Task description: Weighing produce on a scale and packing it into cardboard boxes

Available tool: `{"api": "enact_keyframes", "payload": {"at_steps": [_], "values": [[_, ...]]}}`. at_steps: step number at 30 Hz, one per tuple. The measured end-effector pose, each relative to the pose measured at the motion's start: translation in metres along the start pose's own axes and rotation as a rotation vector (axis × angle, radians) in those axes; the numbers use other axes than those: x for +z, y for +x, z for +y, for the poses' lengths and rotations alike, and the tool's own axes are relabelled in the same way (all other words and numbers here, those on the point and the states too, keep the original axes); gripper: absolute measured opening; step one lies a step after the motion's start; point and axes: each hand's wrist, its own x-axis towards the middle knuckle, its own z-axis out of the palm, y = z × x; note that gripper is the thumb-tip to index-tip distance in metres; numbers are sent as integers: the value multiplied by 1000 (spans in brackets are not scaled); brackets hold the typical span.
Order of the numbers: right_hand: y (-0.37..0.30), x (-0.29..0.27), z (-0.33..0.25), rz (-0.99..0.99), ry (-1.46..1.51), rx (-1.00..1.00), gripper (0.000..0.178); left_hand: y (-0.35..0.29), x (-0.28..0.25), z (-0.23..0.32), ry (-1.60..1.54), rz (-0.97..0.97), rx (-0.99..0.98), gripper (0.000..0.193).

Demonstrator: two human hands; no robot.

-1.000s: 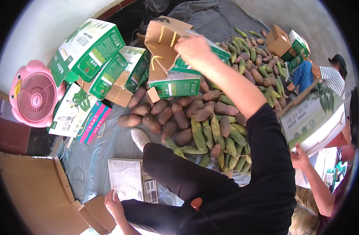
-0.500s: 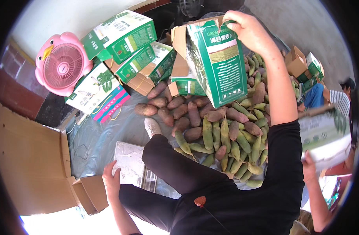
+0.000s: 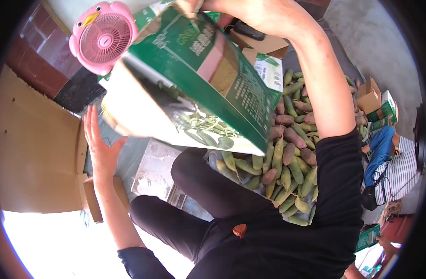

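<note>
This looks like a produce packing room: a heap of long green and reddish vegetables (image 3: 287, 174) lies near a pale wall (image 3: 380, 46), partly hidden by a green-and-white printed carton (image 3: 213, 88), with more cartons (image 3: 388, 104) and a person in a striped top (image 3: 401, 172) right of the heap, and what seems a weighing scale (image 3: 152, 171) to its left.

Smooth printed cardboard on the green-and-white box (image 3: 210, 88), plain matt cardboard on the brown carton (image 3: 36, 149).
From here the pink fan (image 3: 104, 38) looks glossy plastic, the trousers (image 3: 217, 183) matt cloth.
</note>
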Motion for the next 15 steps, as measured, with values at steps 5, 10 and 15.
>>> {"api": "enact_keyframes", "payload": {"at_steps": [5, 10, 15], "values": [[43, 55, 19, 33, 302, -259, 11, -25, -56, -13, -298, -97, -394, 42], [33, 104, 61, 267, -96, -323, 18, -70, -61, -19, -68, -110, -150, 20], [-57, 131, 81, 204, 107, 226, 21, -105, -37, -18, 41, -161, -148, 15]]}}
